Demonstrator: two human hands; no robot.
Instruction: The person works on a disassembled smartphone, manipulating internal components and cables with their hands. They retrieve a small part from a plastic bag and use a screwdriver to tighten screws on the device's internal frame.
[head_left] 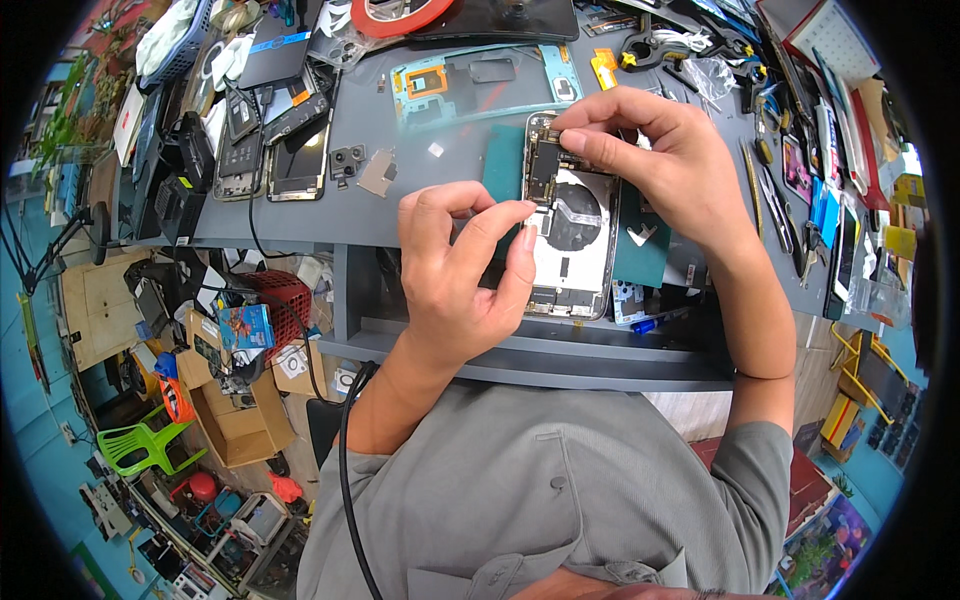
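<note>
An opened phone housing [585, 262] lies on a green mat [640, 240], partly over the desk's front edge. A dark circuit board [545, 168] sits along its upper left, with a round black coil area below. My right hand [665, 150] comes from the right, thumb and index finger pinching at the board's upper right edge. At the housing's left edge is my left hand [460, 265], its thumb and index tips brought close together by the board's lower end. Whatever those left fingertips hold is too small to make out.
Behind lies a light blue phone frame [487, 85] beside red tape [400, 15]. On the left are opened phones [298, 165], a camera module [346, 162] and a metal shield [378, 173]. Tweezers [778, 210] and pliers lie right. A black cable [350, 480] hangs before my torso.
</note>
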